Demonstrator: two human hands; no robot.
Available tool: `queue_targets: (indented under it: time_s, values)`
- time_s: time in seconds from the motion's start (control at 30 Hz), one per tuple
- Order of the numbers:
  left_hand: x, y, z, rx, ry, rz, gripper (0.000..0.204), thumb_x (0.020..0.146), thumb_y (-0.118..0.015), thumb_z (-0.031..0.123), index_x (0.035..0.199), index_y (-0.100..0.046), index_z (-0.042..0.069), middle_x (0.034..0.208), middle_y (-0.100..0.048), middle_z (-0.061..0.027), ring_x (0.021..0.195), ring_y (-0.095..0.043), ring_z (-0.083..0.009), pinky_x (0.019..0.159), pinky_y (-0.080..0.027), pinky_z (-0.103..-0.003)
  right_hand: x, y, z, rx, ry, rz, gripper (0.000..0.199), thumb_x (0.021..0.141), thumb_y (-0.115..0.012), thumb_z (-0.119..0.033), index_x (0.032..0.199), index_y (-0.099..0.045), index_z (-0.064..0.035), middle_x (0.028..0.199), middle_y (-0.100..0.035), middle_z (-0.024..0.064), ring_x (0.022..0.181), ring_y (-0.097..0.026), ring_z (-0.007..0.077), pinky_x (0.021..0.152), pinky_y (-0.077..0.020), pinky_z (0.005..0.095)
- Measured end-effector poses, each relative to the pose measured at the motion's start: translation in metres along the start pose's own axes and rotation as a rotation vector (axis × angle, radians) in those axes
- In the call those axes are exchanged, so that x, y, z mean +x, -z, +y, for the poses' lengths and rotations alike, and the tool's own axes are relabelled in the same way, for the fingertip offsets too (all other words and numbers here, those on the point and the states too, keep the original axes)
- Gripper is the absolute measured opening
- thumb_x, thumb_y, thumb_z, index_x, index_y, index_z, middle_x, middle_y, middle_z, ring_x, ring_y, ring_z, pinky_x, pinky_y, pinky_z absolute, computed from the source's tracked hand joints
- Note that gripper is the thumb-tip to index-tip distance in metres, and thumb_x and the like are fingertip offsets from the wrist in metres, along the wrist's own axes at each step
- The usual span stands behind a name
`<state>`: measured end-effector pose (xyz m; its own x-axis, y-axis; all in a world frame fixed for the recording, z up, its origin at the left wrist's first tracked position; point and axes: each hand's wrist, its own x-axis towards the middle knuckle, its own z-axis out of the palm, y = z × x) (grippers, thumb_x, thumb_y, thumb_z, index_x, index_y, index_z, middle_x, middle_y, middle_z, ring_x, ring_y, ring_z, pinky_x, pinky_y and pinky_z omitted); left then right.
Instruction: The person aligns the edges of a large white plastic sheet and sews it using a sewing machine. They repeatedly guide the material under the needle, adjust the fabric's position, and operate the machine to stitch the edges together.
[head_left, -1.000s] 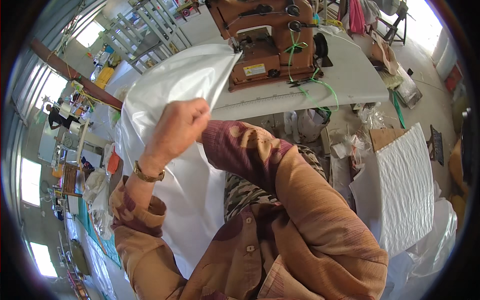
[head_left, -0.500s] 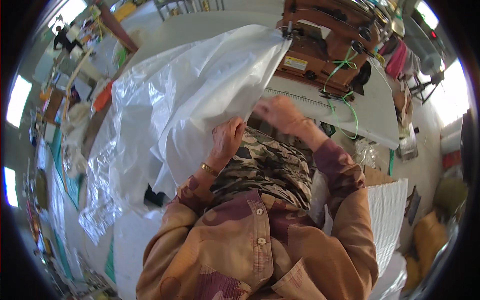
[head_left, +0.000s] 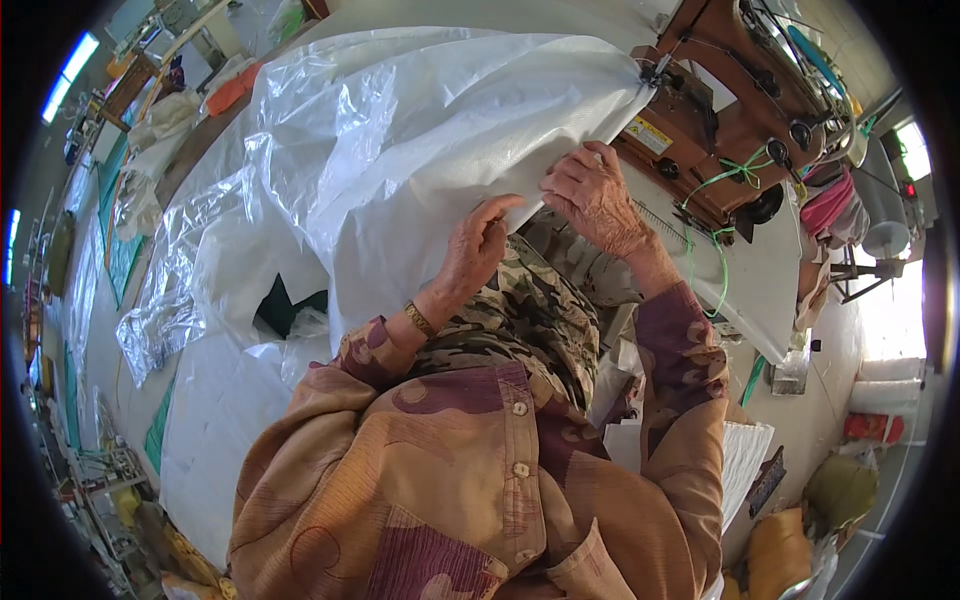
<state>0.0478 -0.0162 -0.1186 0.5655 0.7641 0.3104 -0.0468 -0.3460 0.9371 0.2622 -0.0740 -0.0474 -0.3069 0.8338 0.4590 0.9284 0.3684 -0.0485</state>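
Note:
A large, shiny white plastic sheet (head_left: 400, 160) spreads over the table, its near right edge running up to the presser-foot area of a brown sewing machine (head_left: 710, 110). My right hand (head_left: 600, 205) is closed on that edge, with thumb and fingers pinching it. Just to the left, my left hand (head_left: 475, 245) has its bent fingers and thumb pressed together at the same edge, lower down. The sheet's upper corner lies at the machine's needle end. What is between my left fingertips is partly hidden.
Green string (head_left: 725, 180) hangs from the sewing machine. The white table (head_left: 730, 285) with a ruler scale extends below it. A corrugated white board (head_left: 745, 460) stands by my right elbow. Yellow-brown bundles (head_left: 780, 555) lie on the floor at lower right.
My view has turned, so the machine sits further right. My right hand, blurred and beside the edge before, now pinches the sheet's edge. My left hand's fingers have straightened somewhat.

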Motion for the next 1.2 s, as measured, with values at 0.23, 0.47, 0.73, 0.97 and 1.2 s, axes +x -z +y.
queue_targets:
  time_s: [0.23, 0.47, 0.73, 0.97, 1.2]
  values:
    - [0.008, -0.010, 0.005, 0.169, -0.168, 0.108, 0.017, 0.089, -0.076, 0.006, 0.106, -0.073, 0.002, 0.083, -0.060, -0.0054, 0.061, -0.047, -0.0098, 0.055, -0.040, -0.027, 0.002, 0.004, 0.002, -0.026, 0.012, -0.013, 0.017, 0.084, -0.074, -0.020, 0.098, -0.069, -0.0125, 0.099, -0.063, 0.0031, 0.103, -0.060, 0.0228, 0.107, -0.0367, 0.0457]
    - [0.012, 0.001, 0.013, 0.310, -0.328, 0.117, 0.014, 0.091, -0.070, 0.002, 0.105, -0.073, 0.000, 0.077, -0.060, -0.0092, 0.061, -0.060, -0.0231, 0.057, -0.046, -0.033, 0.006, 0.014, 0.029, -0.027, -0.037, 0.043, 0.012, 0.084, -0.074, -0.017, 0.095, -0.070, -0.0134, 0.093, -0.066, 0.0027, 0.099, -0.062, 0.0229, 0.106, -0.0381, 0.0442]
    - [0.006, 0.009, 0.025, 0.402, -0.374, -0.001, 0.029, 0.092, -0.064, -0.001, 0.120, -0.066, 0.000, 0.086, -0.064, -0.0144, 0.067, -0.062, -0.0294, 0.061, -0.049, -0.038, 0.014, 0.029, 0.049, 0.056, -0.129, 0.062, 0.011, 0.087, -0.073, -0.020, 0.096, -0.070, -0.0150, 0.088, -0.067, 0.0009, 0.094, -0.062, 0.0205, 0.111, -0.0310, 0.0446]
    - [0.013, 0.001, 0.043, 0.234, -0.290, -0.279, 0.030, 0.088, -0.065, 0.002, 0.118, -0.067, 0.002, 0.090, -0.067, -0.0165, 0.077, -0.065, -0.0373, 0.069, -0.051, -0.044, 0.009, 0.030, 0.065, -0.118, -0.160, 0.097, 0.012, 0.091, -0.068, -0.020, 0.101, -0.069, -0.0137, 0.094, -0.067, 0.0013, 0.100, -0.060, 0.0203, 0.112, -0.0264, 0.0460]
    - [0.028, -0.018, 0.023, 0.401, -0.422, -0.335, 0.029, 0.079, -0.065, 0.001, 0.108, -0.069, 0.003, 0.094, -0.071, -0.0161, 0.081, -0.068, -0.0366, 0.071, -0.054, -0.044, -0.010, -0.007, 0.070, -0.343, -0.285, 0.425, 0.022, 0.090, -0.069, -0.020, 0.110, -0.065, -0.0117, 0.123, -0.065, 0.0016, 0.130, -0.053, 0.0233, 0.115, -0.0247, 0.0550]
